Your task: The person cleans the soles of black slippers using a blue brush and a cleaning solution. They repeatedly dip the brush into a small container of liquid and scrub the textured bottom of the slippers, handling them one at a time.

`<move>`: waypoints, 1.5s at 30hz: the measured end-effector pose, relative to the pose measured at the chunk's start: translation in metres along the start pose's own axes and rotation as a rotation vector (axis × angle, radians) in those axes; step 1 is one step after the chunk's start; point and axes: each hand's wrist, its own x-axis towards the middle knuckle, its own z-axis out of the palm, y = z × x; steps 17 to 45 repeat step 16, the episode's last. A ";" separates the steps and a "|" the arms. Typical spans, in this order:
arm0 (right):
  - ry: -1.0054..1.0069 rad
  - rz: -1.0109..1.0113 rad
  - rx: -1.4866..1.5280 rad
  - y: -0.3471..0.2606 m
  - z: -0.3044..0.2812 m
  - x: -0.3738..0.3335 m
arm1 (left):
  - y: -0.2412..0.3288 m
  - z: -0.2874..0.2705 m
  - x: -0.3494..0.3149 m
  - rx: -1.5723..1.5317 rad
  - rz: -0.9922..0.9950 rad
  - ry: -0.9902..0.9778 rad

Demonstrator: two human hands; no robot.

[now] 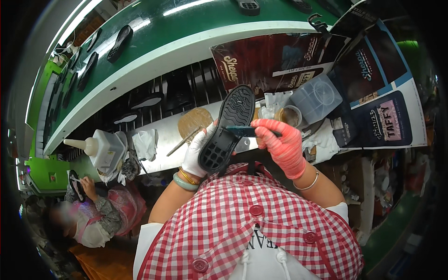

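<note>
My left hand [192, 157], in a white glove, grips a black shoe sole [237, 109] by its left edge, tilted upright in front of my chest. The sole's patterned tread side faces me, with a honeycomb of hollows at its lower end. In my right hand [285, 148], gloved in pink-red knit, is a slim dark teal brush [243, 131]. Its far end lies across the middle of the sole and seems to touch it; its bristles are hard to make out. Behind my left hand are a tan round pad [192, 122] and a thin stick [183, 141] on the light bench.
A green conveyor [179, 29] with several soles curves behind the bench. To the left stand a white nozzle bottle [103, 150] and crumpled white cloth [145, 143]. A clear plastic container [317, 99] and printed cardboard [275, 58] are at right. Another person [100, 212] works far left.
</note>
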 end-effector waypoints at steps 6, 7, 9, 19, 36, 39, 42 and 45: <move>0.410 -0.382 0.227 -0.056 0.000 -0.005 | 0.015 0.011 -0.004 0.011 0.157 -0.120; 0.433 -0.438 0.222 -0.060 -0.003 -0.006 | 0.017 0.013 -0.007 0.057 0.218 -0.103; 0.552 -0.468 0.267 -0.064 -0.003 -0.010 | 0.022 0.016 -0.013 0.178 0.369 -0.088; 0.692 -0.510 0.293 -0.057 0.004 -0.010 | 0.040 0.011 -0.034 0.581 0.931 -0.123; 0.692 -0.510 0.293 -0.057 0.004 -0.010 | 0.040 0.011 -0.034 0.581 0.931 -0.123; 0.692 -0.510 0.293 -0.057 0.004 -0.010 | 0.040 0.011 -0.034 0.581 0.931 -0.123; 0.692 -0.510 0.293 -0.057 0.004 -0.010 | 0.040 0.011 -0.034 0.581 0.931 -0.123; 0.692 -0.510 0.293 -0.057 0.004 -0.010 | 0.040 0.011 -0.034 0.581 0.931 -0.123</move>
